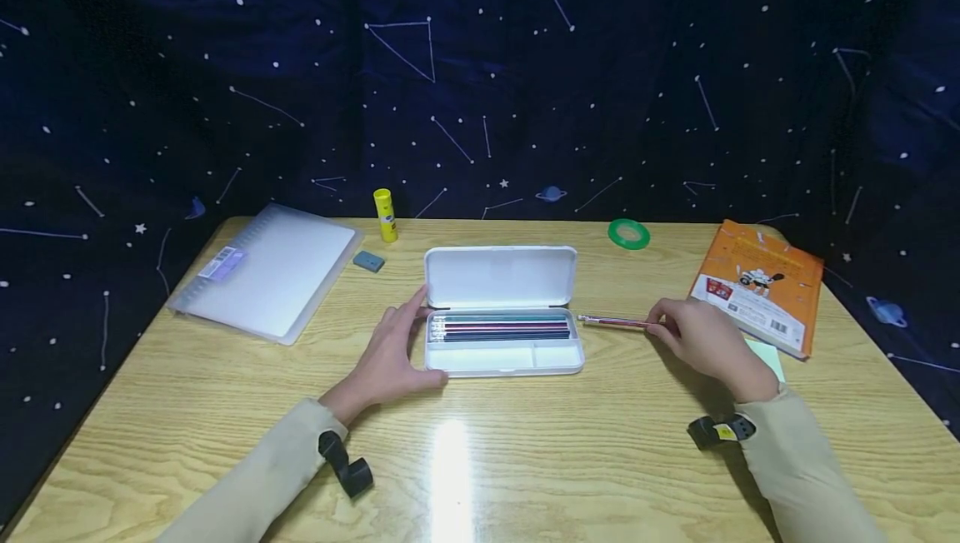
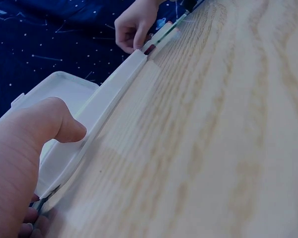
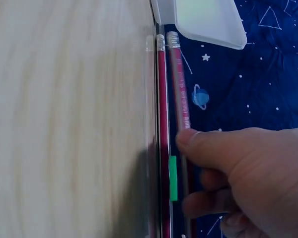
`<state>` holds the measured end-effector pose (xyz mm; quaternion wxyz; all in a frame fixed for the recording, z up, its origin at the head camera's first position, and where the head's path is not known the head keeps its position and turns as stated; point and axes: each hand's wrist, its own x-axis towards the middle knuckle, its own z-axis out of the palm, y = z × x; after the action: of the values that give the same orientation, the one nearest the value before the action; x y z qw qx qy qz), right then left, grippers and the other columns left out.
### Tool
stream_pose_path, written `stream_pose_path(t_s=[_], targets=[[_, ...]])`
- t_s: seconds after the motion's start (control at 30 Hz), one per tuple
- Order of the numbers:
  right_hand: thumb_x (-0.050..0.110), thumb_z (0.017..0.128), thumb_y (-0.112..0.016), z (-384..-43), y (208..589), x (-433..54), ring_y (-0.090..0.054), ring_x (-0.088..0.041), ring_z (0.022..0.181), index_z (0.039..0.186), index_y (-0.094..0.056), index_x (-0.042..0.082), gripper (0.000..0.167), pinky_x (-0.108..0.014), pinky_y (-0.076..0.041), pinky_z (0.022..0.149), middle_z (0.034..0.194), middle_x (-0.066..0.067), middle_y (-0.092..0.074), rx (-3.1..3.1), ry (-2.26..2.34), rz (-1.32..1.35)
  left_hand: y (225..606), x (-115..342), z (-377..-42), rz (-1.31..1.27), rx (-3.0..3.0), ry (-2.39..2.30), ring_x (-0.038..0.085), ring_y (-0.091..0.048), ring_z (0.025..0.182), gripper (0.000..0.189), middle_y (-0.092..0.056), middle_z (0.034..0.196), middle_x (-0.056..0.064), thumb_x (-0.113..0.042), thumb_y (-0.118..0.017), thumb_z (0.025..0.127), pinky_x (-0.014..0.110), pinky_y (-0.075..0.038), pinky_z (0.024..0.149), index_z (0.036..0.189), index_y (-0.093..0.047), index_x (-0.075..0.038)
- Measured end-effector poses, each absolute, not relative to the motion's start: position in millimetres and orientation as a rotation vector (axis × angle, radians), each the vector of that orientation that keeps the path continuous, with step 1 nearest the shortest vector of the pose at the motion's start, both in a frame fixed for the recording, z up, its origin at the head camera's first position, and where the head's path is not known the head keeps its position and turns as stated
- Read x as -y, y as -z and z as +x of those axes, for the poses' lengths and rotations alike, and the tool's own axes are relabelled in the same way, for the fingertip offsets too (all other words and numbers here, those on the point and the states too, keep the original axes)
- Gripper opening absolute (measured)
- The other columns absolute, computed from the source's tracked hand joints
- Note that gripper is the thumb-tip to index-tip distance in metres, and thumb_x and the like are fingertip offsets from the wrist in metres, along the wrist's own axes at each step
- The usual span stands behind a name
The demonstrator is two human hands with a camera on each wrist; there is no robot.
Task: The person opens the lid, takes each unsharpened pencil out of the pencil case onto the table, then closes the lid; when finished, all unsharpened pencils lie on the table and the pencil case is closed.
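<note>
A white pencil case point(image 1: 480, 361) lies with its lid point(image 1: 500, 276) raised. Several pencils point(image 1: 502, 328), their eraser ends to the left, fill its long back compartment; the front compartments hold nothing. My left hand point(image 1: 390, 357) grips the case's left end, thumb point(image 2: 69, 130) at the front wall and fingers toward the back. To the right of the case, my right hand point(image 1: 701, 339) pinches a dark red pencil point(image 3: 180, 84) between thumb and fingers, eraser end toward the case. In the right wrist view a second red pencil point(image 3: 163, 99) lies alongside it on the table.
At the left lies a translucent ring-bound folder point(image 1: 277, 264). A grey eraser point(image 1: 369, 261) and an upright yellow glue stick point(image 1: 386, 216) are behind the case. A green tape roll point(image 1: 628, 234) and an orange book point(image 1: 780, 268), overlapping pale green paper point(image 1: 767, 356), lie at the right.
</note>
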<state>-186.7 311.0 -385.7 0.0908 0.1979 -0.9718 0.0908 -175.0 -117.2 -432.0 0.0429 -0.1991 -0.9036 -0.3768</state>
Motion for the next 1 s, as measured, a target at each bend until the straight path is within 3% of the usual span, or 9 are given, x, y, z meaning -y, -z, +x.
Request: stream_pose_path(t_s=[0.5, 0.8, 1.0], targets=[[0.013, 0.084, -0.071, -190, 391, -303, -0.04, -0.005, 0.055, 0.082, -0.068, 0.013, 0.004, -0.025, -0.034, 0.054, 0.063, 0.009, -0.055, 2.922, -0.338, 0.673, 432, 117, -175, -0.611, 2.763, 1.127, 0.015, -0.042, 0.101, 0.12, -0.056, 0.133, 0.002, -0.038, -0.081, 0.057, 0.033, -0.039, 0.087, 0.155, -0.017, -0.012], [0.011, 0.084, -0.071, -194, 393, -303, -0.04, -0.007, 0.054, 0.102, -0.063, 0.003, 0.022, -0.024, -0.032, 0.051, 0.062, 0.004, -0.052, 2.953, -0.4, 0.621, 432, 117, -175, -0.595, 2.782, 1.153, 0.016, -0.041, 0.102, 0.12, -0.055, 0.134, 0.002, -0.038, -0.081, 0.057, 0.034, -0.04, 0.089, 0.155, -0.016, -0.013], [0.01, 0.086, -0.069, -195, 393, -305, -0.038, -0.008, 0.053, 0.1, -0.069, 0.007, 0.014, -0.023, -0.029, 0.05, 0.059, 0.006, -0.048, 2.996, -0.465, 0.615, 432, 117, -175, -0.592, 2.784, 1.15, 0.015, -0.041, 0.102, 0.12, -0.055, 0.134, 0.001, -0.038, -0.081, 0.057, 0.034, -0.039, 0.088, 0.155, -0.017, -0.013]])
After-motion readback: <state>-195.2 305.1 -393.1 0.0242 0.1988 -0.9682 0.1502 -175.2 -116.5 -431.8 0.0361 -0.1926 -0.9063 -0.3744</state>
